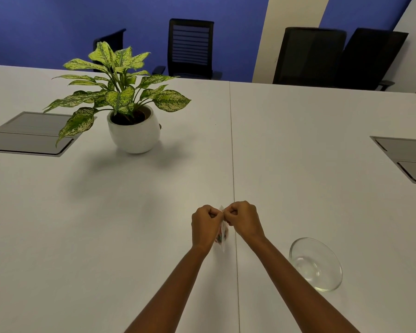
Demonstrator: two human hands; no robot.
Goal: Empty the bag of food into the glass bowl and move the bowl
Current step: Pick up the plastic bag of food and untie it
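- The bag of food (222,233) is a small, thin, clear plastic pouch, seen nearly edge-on; its contents show only as a dark, reddish blur in the lower part.
- The glass bowl (316,263) is round, clear and smooth, with a thick rim; it looks empty and stands on the desk (130,212) to the right of the grip, apart from the right forearm.
- The desk is matte white with a thin seam running under the hands; grey rectangular hatch plates (31,133) are set flush into it far to either side.
- Beyond the grip to the left stands a potted plant (130,111) with mottled green-and-cream leaves in a round white pot.
- Black mesh-backed chairs (190,48) line the far edge before a blue wall (58,25) with a cream band.
- Both bare arms reach forward; the left hand (205,224) and right hand (244,219) are curled into loose fists, knuckles nearly meeting.
- Each grip is pressed together, pinching the bag's top edge between thumb and fingers, the pouch hanging between the wrists.
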